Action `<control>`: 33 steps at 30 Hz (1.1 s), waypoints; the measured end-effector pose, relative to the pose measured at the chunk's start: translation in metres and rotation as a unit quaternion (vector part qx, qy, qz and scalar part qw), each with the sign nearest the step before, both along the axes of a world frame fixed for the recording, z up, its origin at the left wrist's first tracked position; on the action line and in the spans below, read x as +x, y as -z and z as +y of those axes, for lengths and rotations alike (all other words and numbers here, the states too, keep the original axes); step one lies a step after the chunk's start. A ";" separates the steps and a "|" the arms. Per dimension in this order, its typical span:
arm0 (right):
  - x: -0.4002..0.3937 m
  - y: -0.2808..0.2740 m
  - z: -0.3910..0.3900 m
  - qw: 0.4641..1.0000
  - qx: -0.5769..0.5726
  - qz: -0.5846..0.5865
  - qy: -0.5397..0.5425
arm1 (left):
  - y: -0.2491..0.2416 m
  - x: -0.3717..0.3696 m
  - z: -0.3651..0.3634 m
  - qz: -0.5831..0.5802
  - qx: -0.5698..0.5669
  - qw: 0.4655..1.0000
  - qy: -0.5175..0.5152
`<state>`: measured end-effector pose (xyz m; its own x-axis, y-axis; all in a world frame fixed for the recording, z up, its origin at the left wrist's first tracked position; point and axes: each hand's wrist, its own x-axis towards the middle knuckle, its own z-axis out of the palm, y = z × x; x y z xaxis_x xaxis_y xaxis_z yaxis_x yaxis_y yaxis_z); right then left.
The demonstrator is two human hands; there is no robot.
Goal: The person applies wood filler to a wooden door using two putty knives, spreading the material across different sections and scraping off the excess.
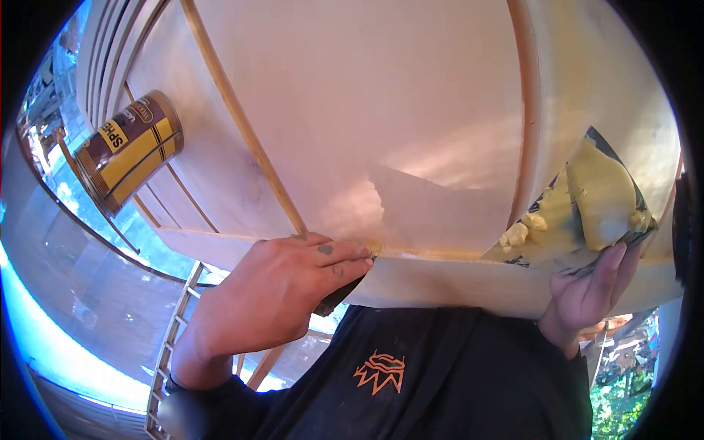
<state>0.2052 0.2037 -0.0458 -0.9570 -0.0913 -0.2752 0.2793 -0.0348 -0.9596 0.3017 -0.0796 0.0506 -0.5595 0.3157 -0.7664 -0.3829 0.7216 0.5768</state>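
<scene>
My left hand (pixel 275 290) is closed around a dark flat scraper (pixel 342 295), its fingers pressed on the blade. The blade's far end meets the pale panel (pixel 352 110) at its near edge, where a little yellow putty shows. At the right, my right hand (pixel 595 290) supports a dark flat putty board (pixel 605 143) from below, fingers at its near edge. Thick yellow putty (pixel 601 194) is smeared over the board, with lumps at its left corner. The putty board is tilted, and part of my right hand is hidden behind it.
A brown and yellow tin (pixel 132 150) lies or stands at the panel's left side. Wooden strips (pixel 242 117) run across the panel. Below at the left are a ladder (pixel 172 334) and a grey floor (pixel 88 293). Green foliage (pixel 623 403) shows at the lower right.
</scene>
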 end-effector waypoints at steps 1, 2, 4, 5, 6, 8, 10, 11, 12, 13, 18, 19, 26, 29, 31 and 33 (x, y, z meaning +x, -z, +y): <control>0.002 -0.001 0.003 1.000 0.002 -0.009 0.002 | -0.001 -0.002 -0.001 -0.008 0.000 1.000 0.006; 0.003 -0.001 0.006 1.000 0.005 -0.017 0.003 | -0.002 -0.004 -0.002 -0.016 0.001 1.000 0.012; 0.004 -0.002 0.012 0.999 -0.034 -0.025 -0.026 | -0.008 -0.010 -0.017 -0.048 0.051 0.998 0.007; 0.005 -0.002 0.015 0.998 -0.045 -0.023 -0.037 | -0.011 -0.015 -0.021 -0.065 0.076 0.995 0.005; 0.005 -0.002 0.014 0.998 -0.043 -0.016 -0.038 | -0.014 -0.021 -0.017 -0.024 0.014 1.000 0.014; 0.005 -0.003 0.011 0.999 -0.033 -0.008 -0.042 | -0.023 -0.027 0.003 0.056 -0.111 0.992 0.021; 0.003 -0.001 0.005 0.999 -0.011 0.009 -0.042 | -0.021 -0.024 0.016 0.124 -0.129 0.978 0.105; 0.002 -0.001 0.005 0.999 0.001 0.017 -0.042 | -0.020 -0.022 0.024 0.145 -0.133 0.971 0.137; 0.002 0.001 0.003 0.999 0.014 0.026 -0.044 | -0.019 -0.020 0.031 0.166 -0.136 0.962 0.168; 0.002 0.001 0.003 0.998 0.025 0.036 -0.047 | -0.018 -0.019 0.035 0.148 -0.144 0.955 0.214; 0.001 0.002 0.003 0.992 0.073 0.078 -0.071 | -0.021 -0.021 0.030 0.061 -0.148 0.938 0.306; 0.002 0.002 0.002 0.992 0.072 0.077 -0.071 | -0.022 -0.020 0.027 0.043 -0.154 0.935 0.316; -0.006 -0.007 -0.008 0.990 -0.108 -0.084 -0.038 | -0.026 -0.010 0.004 0.012 -0.173 0.927 0.334; -0.004 -0.003 -0.012 0.966 -0.210 -0.125 -0.087 | -0.034 -0.005 -0.009 0.104 -0.192 0.943 0.253; -0.007 -0.007 -0.017 0.957 -0.207 -0.156 -0.132 | -0.040 -0.008 -0.002 0.222 -0.169 0.953 0.121; -0.006 -0.014 -0.033 0.941 -0.249 -0.210 -0.092 | -0.043 -0.005 0.011 0.328 -0.106 0.939 0.002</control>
<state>0.1987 0.1704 -0.0321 -0.7285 -0.4628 -0.5051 0.6757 -0.3641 -0.6410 0.2962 -0.0687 0.0932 -0.9320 0.1987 -0.3030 0.0083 0.8477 0.5304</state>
